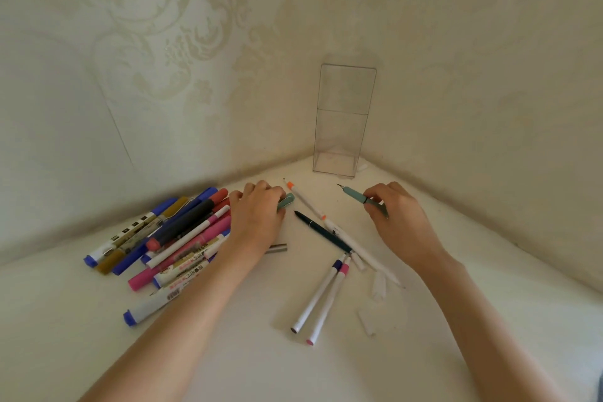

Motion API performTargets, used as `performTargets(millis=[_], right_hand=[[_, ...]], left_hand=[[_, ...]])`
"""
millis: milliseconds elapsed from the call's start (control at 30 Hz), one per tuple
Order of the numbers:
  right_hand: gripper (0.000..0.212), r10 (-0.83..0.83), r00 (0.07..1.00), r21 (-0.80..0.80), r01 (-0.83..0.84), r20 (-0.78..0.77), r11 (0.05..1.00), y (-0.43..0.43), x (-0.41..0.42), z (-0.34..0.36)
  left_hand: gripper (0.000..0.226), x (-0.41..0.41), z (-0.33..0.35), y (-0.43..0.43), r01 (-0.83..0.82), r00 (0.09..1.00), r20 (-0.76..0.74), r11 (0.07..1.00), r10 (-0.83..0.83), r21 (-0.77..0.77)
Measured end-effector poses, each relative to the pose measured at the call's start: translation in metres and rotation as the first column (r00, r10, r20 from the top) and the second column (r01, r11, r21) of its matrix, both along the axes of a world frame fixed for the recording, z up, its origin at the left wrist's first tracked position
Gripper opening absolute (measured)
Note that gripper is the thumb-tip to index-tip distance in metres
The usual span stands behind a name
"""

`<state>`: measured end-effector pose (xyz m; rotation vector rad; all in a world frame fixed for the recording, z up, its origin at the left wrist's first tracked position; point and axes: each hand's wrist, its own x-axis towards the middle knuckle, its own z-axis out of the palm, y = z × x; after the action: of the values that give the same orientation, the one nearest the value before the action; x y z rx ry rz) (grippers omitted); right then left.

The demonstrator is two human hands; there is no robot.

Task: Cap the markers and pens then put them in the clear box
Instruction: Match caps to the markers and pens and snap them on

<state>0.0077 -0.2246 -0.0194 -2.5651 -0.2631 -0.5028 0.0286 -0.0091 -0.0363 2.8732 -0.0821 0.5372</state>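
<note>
Right hand (398, 219) pinches the teal pen (354, 195) by its barrel, with the bare nib aimed toward the left hand (257, 215). That hand's fingers curl round the matching teal cap (287, 201) (evidently held ready for mating). Remaining markers (169, 238) lie heaped at left, within reach. The clear box (342, 127) stands upright in the corner, well apart, holding no pens yet.

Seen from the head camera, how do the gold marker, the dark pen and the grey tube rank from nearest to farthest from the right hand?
1. The dark pen, in the middle, just left of the right hand.
2. The grey tube, farther left, partly hidden.
3. The gold marker, far left in the pile.
</note>
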Motion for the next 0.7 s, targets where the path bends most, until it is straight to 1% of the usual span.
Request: performTargets(millis=[67,133,167,200,233,267,300,333,367,400,467,533,600,667,700], right_hand=[[0.017,0.003,1.0,0.002,-0.003,0.014,1.0,0.002,0.0,0.0],[0.016,0.006,1.0,0.0,-0.006,0.029,1.0,0.002,0.0,0.0],[0.016,0.009,0.999,0.002,-0.009,0.039,1.0,0.002,0.0,-0.001],[0.016,0.01,0.999,0.006,-0.01,0.049,1.0,0.002,0.0,-0.001],[0.016,0.008,0.998,0.018,-0.009,0.056,1.0,0.001,0.001,-0.002],[0.015,0.008,0.998,0.038,-0.01,0.059,0.999,0.001,0.001,-0.001],[0.015,0.011,0.998,0.069,-0.015,0.058,0.998,0.001,0.0,0.0],[0.015,0.019,0.998,0.105,-0.025,0.06,0.994,0.001,0.0,0.001],[0.015,0.033,0.997,0.138,-0.042,0.069,0.99,0.002,-0.001,0.002],[0.016,0.051,0.995,0.159,-0.065,0.09,0.985,0.003,-0.002,0.004],[0.018,0.089,0.985,0.169,-0.113,0.144,0.979,0.007,-0.006,0.006],[0.02,0.117,0.976,0.183,-0.151,0.186,0.971,0.012,-0.009,0.007],[0.019,0.156,0.96,0.193,-0.202,0.232,0.96,0.015,-0.012,0.008],[0.019,0.22,0.933,0.165,-0.274,0.286,0.947,0.016,-0.014,0.011],[0.02,0.253,0.919,0.145,-0.306,0.302,0.941,0.016,-0.015,0.011]], left_hand=[[0.021,0.0,0.0,0.001,0.003,1.0,0.02,1.0,-0.004,0.021],[0.019,0.001,-0.002,0.002,0.037,0.998,0.052,0.999,-0.038,0.006],[0.018,0.001,-0.002,0.003,0.092,0.992,0.087,0.995,-0.088,-0.04],[0.019,-0.001,-0.002,0.002,0.169,0.98,0.128,0.977,-0.153,-0.127],[0.02,-0.004,0.001,0.002,0.247,0.964,0.157,0.936,-0.213,-0.251],[0.021,-0.008,0.007,0.001,0.302,0.952,0.172,0.867,-0.253,-0.396],[0.02,-0.014,0.014,0.001,0.326,0.945,0.188,0.775,-0.266,-0.542],[0.019,-0.019,0.021,0.003,0.33,0.943,0.201,0.667,-0.265,-0.668],[0.018,-0.025,0.025,0.005,0.327,0.941,0.208,0.565,-0.266,-0.757],[0.018,-0.032,0.028,0.008,0.324,0.938,0.207,0.495,-0.276,-0.806],[0.018,-0.045,0.027,0.014,0.32,0.929,0.197,0.415,-0.313,-0.852],[0.018,-0.052,0.019,0.017,0.284,0.932,0.187,0.301,-0.311,-0.91],[0.022,-0.05,0.013,0.019,0.23,0.938,0.178,0.149,-0.298,-0.962],[0.021,-0.046,0.012,0.021,0.186,0.925,0.188,-0.04,-0.33,-0.982],[0.02,-0.044,0.013,0.021,0.174,0.911,0.206,-0.12,-0.356,-0.977]])
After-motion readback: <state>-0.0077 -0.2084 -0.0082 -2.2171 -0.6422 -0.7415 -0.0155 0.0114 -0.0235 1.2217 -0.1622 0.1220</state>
